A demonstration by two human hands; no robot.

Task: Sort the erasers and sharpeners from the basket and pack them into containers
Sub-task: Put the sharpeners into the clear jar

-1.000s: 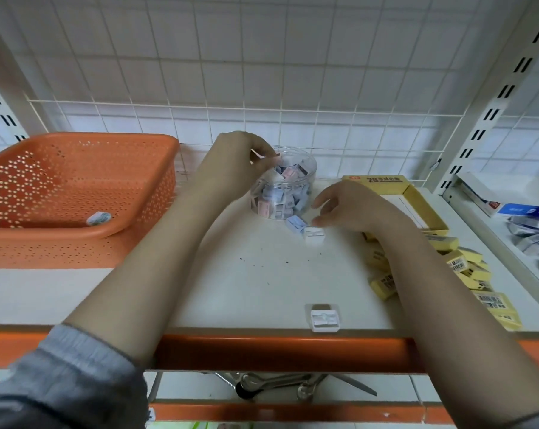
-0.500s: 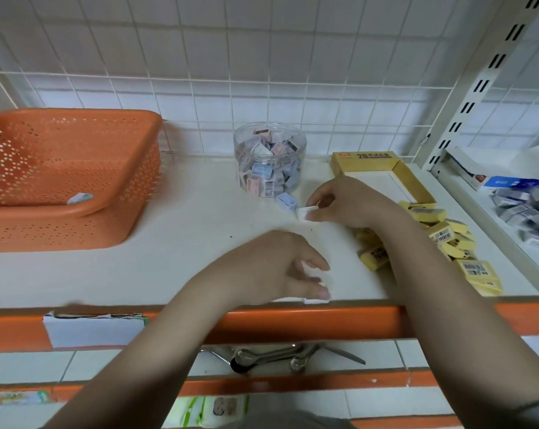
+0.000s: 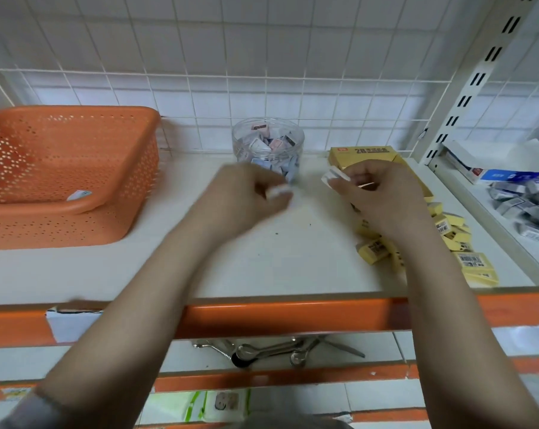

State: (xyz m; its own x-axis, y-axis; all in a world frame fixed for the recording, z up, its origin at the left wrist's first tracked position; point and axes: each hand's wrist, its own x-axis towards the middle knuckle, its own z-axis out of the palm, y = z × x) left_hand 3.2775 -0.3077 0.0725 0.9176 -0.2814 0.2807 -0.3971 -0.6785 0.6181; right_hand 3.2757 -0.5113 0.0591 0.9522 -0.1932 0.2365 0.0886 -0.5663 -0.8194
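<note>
Both hands point(image 3: 249, 199) point(image 3: 383, 193) pinch small white pieces near jar point(image 3: 268, 147).

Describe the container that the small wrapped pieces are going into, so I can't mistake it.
On the white shelf, between the orange basket and the yellow box, stands a clear round jar against the wire grid. It alone is see-through, holding pink, blue and white wrapped pieces.

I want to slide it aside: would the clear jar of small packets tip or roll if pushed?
The clear jar looks squat, standing upright, so probably slides rather than tips. It appears mostly full, likely adding steadying weight. Its plastic wall may feel slippery.
</note>
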